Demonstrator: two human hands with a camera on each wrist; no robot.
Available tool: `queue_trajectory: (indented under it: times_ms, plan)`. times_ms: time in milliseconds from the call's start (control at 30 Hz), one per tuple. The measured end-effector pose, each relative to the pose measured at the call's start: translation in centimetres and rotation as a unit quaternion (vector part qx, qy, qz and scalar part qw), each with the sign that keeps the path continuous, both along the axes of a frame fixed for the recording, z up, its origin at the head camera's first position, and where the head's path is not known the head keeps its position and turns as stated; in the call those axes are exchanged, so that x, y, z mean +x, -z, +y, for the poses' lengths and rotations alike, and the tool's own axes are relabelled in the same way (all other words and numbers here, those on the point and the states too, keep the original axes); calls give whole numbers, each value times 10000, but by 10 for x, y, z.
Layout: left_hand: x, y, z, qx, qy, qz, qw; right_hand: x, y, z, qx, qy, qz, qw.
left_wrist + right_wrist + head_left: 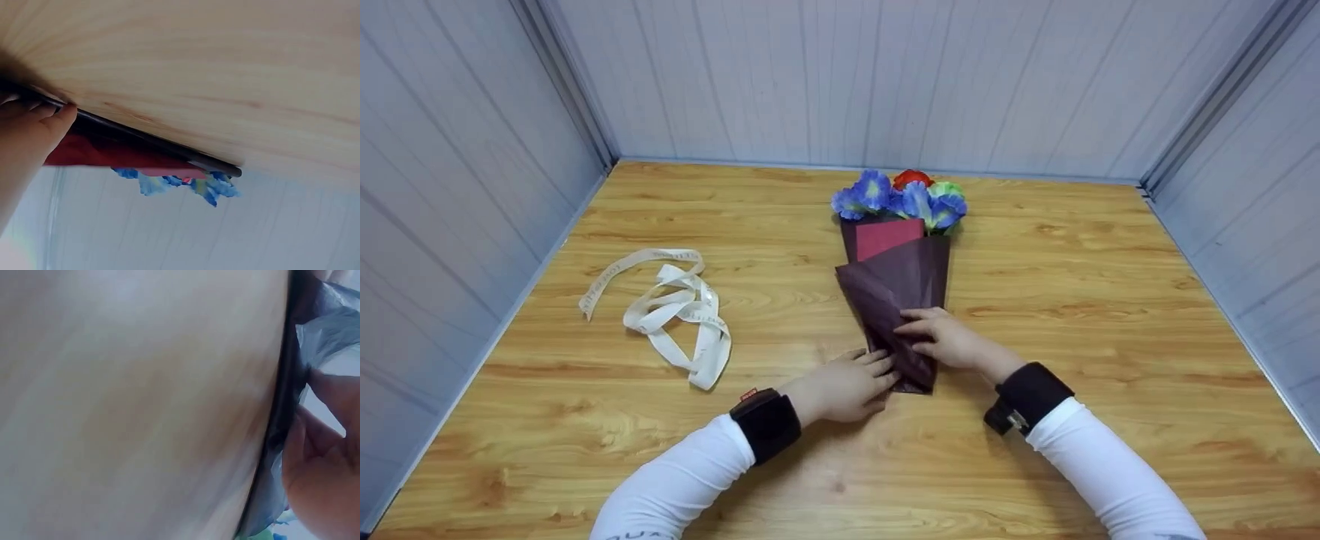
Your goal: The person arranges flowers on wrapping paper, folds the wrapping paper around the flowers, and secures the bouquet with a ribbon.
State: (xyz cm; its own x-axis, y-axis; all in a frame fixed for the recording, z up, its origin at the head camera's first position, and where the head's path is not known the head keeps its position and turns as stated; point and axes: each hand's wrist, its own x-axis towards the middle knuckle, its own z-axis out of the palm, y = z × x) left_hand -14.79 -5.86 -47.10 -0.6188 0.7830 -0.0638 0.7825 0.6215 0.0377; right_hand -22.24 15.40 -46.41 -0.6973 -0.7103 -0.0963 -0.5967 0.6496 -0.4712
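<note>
A bouquet wrapped in dark purple paper (919, 274) lies on the table, its narrow end toward me. Blue flowers (873, 189), a red flower (913, 178) and a pale green one stick out of the far end. A crimson sheet (889, 238) shows inside the wrap. My left hand (847, 386) rests on the lower left edge of the paper, fingers fairly straight. From the right, my right hand (949, 337) presses a folded-over flap with extended fingers. In the right wrist view, fingertips (316, 377) touch the crinkled paper (332, 332).
A long white ribbon (709, 345) with printed lettering lies loosely looped on the left of the wooden table (1110, 300). Pale panel walls (840, 82) stand at the back and along both sides. Each wrist wears a black band (1035, 394).
</note>
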Motion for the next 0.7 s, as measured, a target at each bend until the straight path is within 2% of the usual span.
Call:
queue_trajectory:
  times_ms: [67,133,200,233,300,367,400,467,533,600,700]
  plan:
    - [-4,-5,-2,857,147,417,9953,1,-1,0,276,-282,199,9990]
    - [-9,-9,0,1613,138,965,9821,2,-2,0,527,-477,321,9969]
    - [-16,-13,6,1962,-84,1220,9729,3,-3,1,713,-561,383,9951]
    - [-19,-14,10,1892,-232,1246,9737,3,-3,1,788,-570,405,9944]
    - [-26,-15,20,1360,-570,976,9842,4,-4,2,943,-554,410,9932]
    - [-32,-13,30,605,-894,402,9933,5,-2,2,1055,-543,380,9922]
    - [-34,-12,34,248,-1036,92,9943,5,-2,1,1081,-521,309,9923]
    - [-36,-9,40,-258,-1298,-517,9898,6,0,0,1102,-499,233,9924]
    - [-37,-6,44,-472,-1547,-909,9826,6,2,0,1045,-457,198,9933]
    - [-36,-4,46,-506,-1703,-1144,9774,6,3,1,966,-373,174,9945]
    - [-34,-3,46,-554,-1789,-1276,9740,6,2,3,914,-254,268,9951]
